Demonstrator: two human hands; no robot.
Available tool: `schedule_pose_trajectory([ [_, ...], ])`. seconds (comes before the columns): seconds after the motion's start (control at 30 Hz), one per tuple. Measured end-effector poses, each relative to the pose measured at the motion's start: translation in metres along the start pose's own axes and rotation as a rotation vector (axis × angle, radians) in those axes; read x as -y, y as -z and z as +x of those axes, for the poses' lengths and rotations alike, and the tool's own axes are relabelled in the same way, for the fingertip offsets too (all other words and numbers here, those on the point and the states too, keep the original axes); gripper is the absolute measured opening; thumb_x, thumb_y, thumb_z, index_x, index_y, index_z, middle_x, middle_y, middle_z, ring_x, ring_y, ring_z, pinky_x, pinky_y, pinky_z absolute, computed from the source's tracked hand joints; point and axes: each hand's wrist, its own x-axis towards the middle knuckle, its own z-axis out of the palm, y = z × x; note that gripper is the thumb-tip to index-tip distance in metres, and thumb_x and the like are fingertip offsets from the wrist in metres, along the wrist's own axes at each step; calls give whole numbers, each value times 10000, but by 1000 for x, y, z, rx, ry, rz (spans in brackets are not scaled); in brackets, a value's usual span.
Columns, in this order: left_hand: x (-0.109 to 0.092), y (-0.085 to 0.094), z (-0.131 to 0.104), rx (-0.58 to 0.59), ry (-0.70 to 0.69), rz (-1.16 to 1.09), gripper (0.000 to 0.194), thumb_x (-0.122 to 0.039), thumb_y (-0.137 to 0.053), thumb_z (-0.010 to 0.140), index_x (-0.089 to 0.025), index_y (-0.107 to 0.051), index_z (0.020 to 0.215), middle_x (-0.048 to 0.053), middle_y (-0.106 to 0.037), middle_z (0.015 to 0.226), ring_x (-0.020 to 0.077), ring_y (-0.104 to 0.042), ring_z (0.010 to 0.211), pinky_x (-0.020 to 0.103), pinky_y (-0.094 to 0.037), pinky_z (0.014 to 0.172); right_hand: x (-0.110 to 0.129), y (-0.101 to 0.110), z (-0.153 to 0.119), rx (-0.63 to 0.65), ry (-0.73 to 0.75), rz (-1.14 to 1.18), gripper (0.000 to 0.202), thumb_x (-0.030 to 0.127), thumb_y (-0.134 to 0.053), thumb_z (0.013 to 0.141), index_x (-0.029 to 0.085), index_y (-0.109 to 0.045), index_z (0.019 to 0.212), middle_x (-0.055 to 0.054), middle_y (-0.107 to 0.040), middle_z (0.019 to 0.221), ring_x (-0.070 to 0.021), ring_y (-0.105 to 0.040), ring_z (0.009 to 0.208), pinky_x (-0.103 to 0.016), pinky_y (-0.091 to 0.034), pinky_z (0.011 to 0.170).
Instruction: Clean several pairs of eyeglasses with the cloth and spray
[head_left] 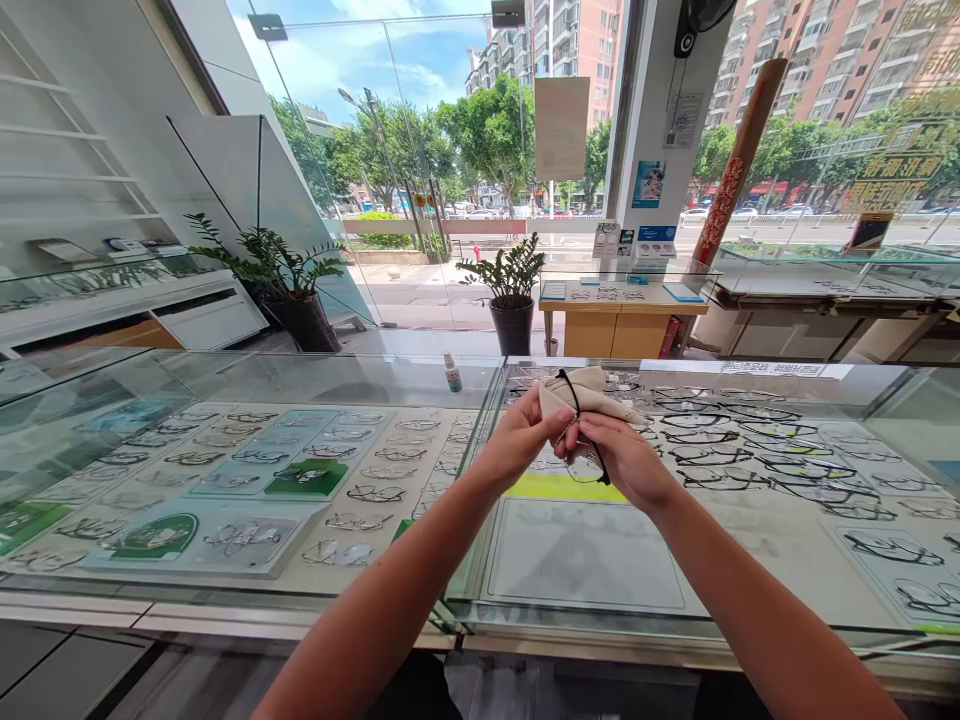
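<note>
Both hands meet above the glass-topped desk (739,570), and a pair of glasses (584,466) sits between them with a pale cloth (600,388). The left hand (519,440) has its fingers closed narrowly on the cloth, thumb toward the frame. The right hand (624,458) has its fingers curled in around the glasses, with the cloth just beyond them. Exactly which fingertips press on the lenses is hidden by the folds.

The relation that matters most is the slant of the glasses: their visible long line runs from a dark upper end, beyond the left fingers, down to a dark lower end under the right palm. One lens shows just below the place where the fingers meet, on the near side, uncovered by the cloth. The right hand is nearer to that lens; the left is nearer to the upper dark end.

A small spray bottle (451,373) stands left of the left fingers and farther off. Rows of spectacles (806,467) lie to the right of the right fingers, and a pale panel (585,560) lies below both hands, on the near side.
</note>
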Motion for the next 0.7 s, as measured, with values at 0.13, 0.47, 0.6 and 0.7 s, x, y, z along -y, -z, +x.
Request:
schedule_pose_trajectory([
  [0.13,1,2,1,15,-9,14,434,-529,-819,909,-186,-554,883,-2,-651,636,116,-536,538,290,-481,598,-5,3,2,7,3,-2,314,472,-688,960,207,-768,812,-63,-716,909,-230,-635,954,-392,-485,968],
  [0.47,12,6,3,-91,-19,45,441,-581,-771,925,-170,-615,902,-3,-640,515,120,-517,399,242,-392,448,-8,6,0,72,-13,-154,390,524,-605,1032,216,-747,839,-57,-709,948,-232,-630,1003,-392,-455,1032],
  [0.6,15,4,4,-128,-25,19,490,-640,-701,959,-170,-619,846,-5,-610,484,122,-499,359,249,-368,409,-9,6,-1,104,4,-192,387,514,-580,1048,218,-741,857,-56,-697,934,-237,-633,1012,-389,-454,1011],
  [0.7,12,5,4,-104,-6,3,526,-675,-657,975,-161,-640,868,5,-611,492,136,-517,374,262,-373,420,-8,7,-1,107,-4,-202,376,494,-572,1051,220,-748,865,-57,-712,950,-240,-635,1027,-385,-446,1005],
])
